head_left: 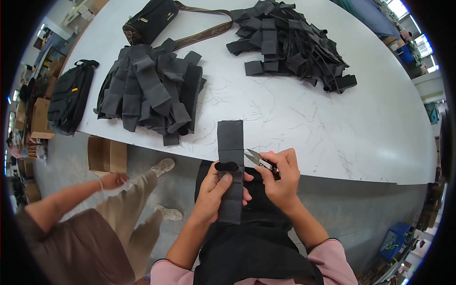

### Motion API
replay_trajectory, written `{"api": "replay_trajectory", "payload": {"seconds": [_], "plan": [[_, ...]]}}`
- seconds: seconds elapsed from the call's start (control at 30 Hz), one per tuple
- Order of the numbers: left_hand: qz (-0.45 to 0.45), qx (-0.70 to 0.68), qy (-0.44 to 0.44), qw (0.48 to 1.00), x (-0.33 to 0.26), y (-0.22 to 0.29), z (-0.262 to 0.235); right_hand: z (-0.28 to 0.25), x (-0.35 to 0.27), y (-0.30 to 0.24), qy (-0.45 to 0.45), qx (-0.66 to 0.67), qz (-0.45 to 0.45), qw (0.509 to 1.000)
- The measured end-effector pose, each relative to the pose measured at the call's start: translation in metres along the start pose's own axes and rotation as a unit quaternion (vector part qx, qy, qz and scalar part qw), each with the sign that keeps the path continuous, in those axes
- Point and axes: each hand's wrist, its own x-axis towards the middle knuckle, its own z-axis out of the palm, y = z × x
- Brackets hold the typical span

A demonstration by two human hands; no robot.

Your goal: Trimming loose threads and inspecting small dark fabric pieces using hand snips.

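Note:
My left hand (216, 190) grips a long dark grey fabric strip (230, 142) that lies across the near edge of the white table (332, 123). Its thumb presses just under a small folded loop on the strip. My right hand (280, 178) holds small thread snips (256, 159), their blades pointing left at the strip's right edge next to the loop. The strip's lower end hangs down over my dark apron.
A heap of grey fabric pieces (152, 90) lies at the table's left, a pile of black strips (289, 42) at the back. A black shoulder bag (152, 21) sits far left, a black backpack (71, 95) beyond the edge. Another person (80, 228) stands at my left.

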Motion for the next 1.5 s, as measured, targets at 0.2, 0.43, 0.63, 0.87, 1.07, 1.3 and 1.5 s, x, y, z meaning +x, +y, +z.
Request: {"api": "replay_trajectory", "payload": {"seconds": [0.2,0.43,0.63,0.87,1.07,1.3,1.5], "plan": [[-0.007,0.007,-0.002,1.000,-0.001,-0.001,0.003,0.001,0.006,0.000,0.031,-0.106,-0.118,0.987],[-0.008,0.021,-0.003,1.000,0.002,-0.004,-0.001,-0.006,0.004,0.004,0.036,-0.143,-0.155,0.977],[-0.015,0.016,-0.030,0.999,0.007,-0.002,0.004,-0.009,0.008,0.008,0.027,-0.056,-0.054,0.997],[-0.025,0.003,-0.043,0.999,0.007,-0.005,0.007,-0.007,0.038,0.009,0.075,-0.049,-0.084,0.992],[-0.022,-0.003,-0.056,0.998,0.006,-0.006,0.007,-0.002,0.037,0.013,0.093,-0.087,-0.078,0.989],[-0.032,-0.005,-0.029,0.999,0.002,-0.002,0.004,-0.003,0.035,0.003,0.061,-0.012,-0.042,0.997],[-0.005,0.032,-0.027,0.999,-0.003,-0.004,0.001,-0.004,0.020,0.000,-0.033,-0.056,-0.137,0.988]]}}
